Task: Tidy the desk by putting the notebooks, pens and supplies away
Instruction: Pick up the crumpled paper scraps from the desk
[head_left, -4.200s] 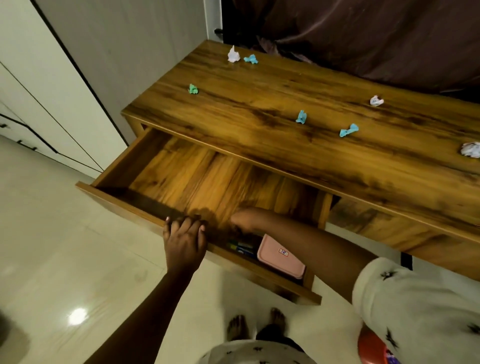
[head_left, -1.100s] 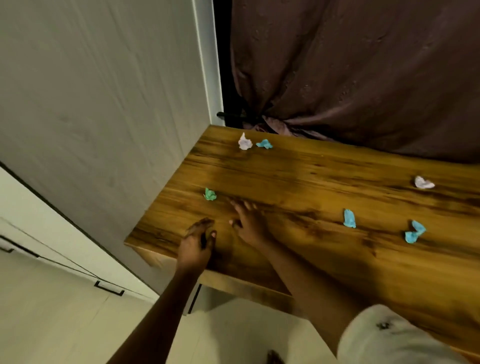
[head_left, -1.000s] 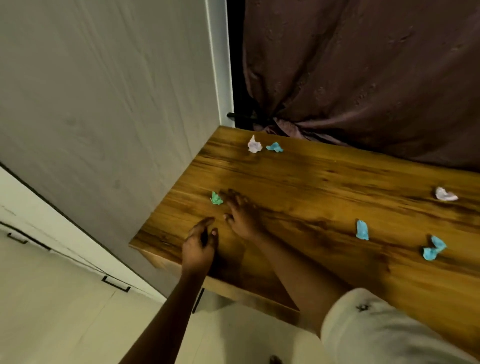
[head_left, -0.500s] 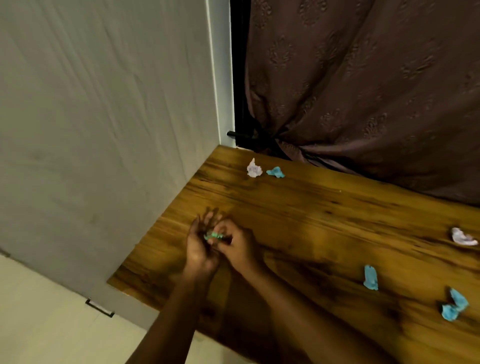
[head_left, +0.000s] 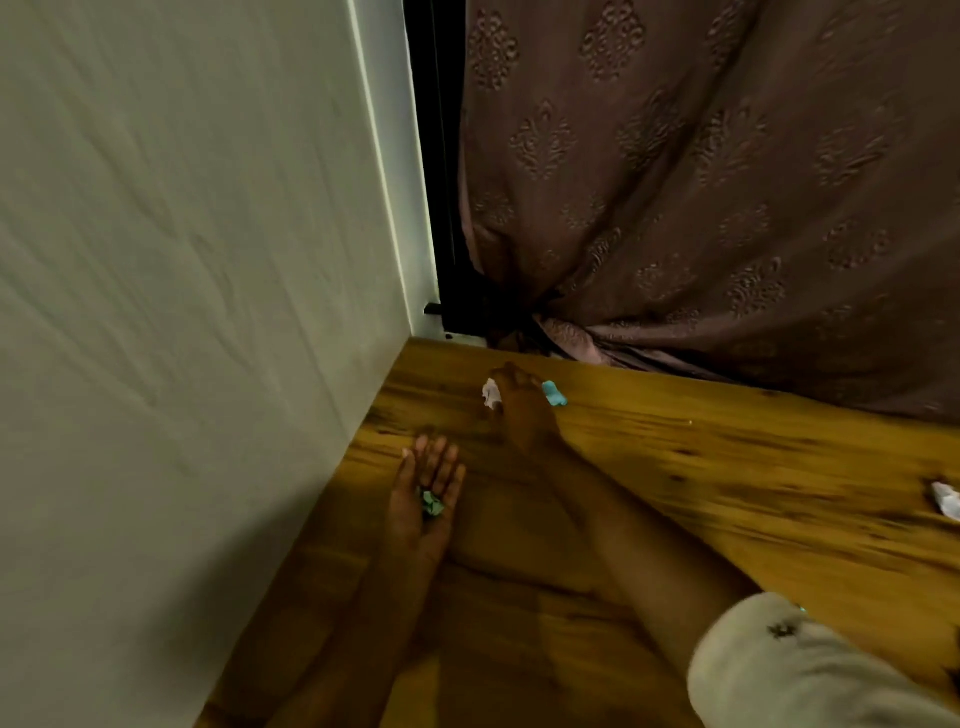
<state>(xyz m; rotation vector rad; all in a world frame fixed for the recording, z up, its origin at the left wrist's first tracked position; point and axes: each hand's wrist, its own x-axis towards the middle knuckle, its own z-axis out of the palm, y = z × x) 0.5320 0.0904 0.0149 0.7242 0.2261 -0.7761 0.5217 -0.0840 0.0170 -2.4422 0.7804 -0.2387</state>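
While my left hand (head_left: 426, 499) was held palm up over the desk (head_left: 675, 467), fingers straight and a little spread, a green crumpled scrap (head_left: 431, 503) lay loose in the palm, with nothing curled round it. Head view, the only one.

My right hand (head_left: 524, 405) was stretched out ahead of the left, back of hand to the camera, reaching toward the far corner where the wall (head_left: 182, 260) met the curtain (head_left: 727, 208). It was dark and blurred. I could not tell whether its fingertips were pinching anything or only touching down.

A white scrap (head_left: 491, 393) sat just beside that hand on its left edge, touching or nearly so. A blue scrap (head_left: 555, 393) sat just beside it on the right edge. So the right hand lay between the two. The left hand was well short of both and already loaded.

The white one was a lump with no clear long axis. The blue one was slightly elongated, running from far-left to near-right of the right hand.

My guess: the right hand takes the pick and the left stays the collecting tray, so the white scrap would travel back and leftward to the open palm.

A second white scrap (head_left: 945, 500) lay well apart, far to the right of both hands, past my sleeve (head_left: 805, 670).
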